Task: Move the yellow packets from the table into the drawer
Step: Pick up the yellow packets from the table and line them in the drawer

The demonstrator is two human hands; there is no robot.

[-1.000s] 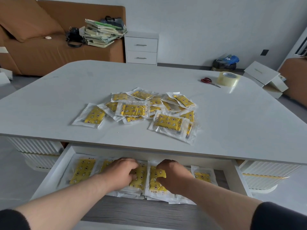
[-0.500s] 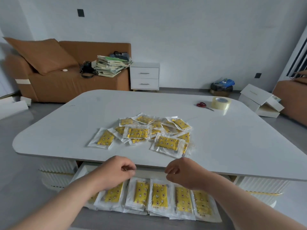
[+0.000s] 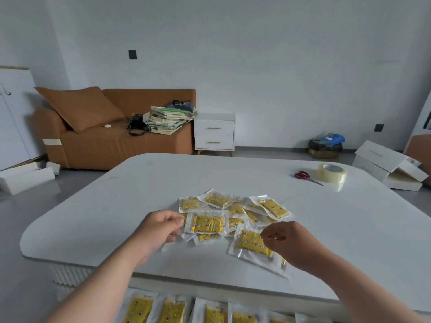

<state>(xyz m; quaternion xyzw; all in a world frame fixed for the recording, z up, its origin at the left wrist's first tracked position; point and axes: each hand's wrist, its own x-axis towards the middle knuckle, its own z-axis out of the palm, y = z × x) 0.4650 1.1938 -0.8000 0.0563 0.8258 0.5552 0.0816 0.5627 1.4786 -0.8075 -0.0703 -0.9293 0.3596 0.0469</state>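
Two-handed, reaching over the loose heap of yellow packets (image 3: 233, 217) midway across the white table (image 3: 116, 206), with filed packets (image 3: 172, 311) already lying in the open drawer (image 3: 326, 319) below. Doing it well: pinching one sealed plastic border per hand, lifting singles off the top, not dragging slippery overlapping neighbours.

Left hand (image 3: 161, 229): curling loosely, fingertips (image 3: 179, 220) reaching the left border of the top packet (image 3: 207, 223); grip or mere touch, cannot tell.

Right hand (image 3: 289, 243): half-curling above the nearest packet (image 3: 251, 244), pinch unconfirmed.
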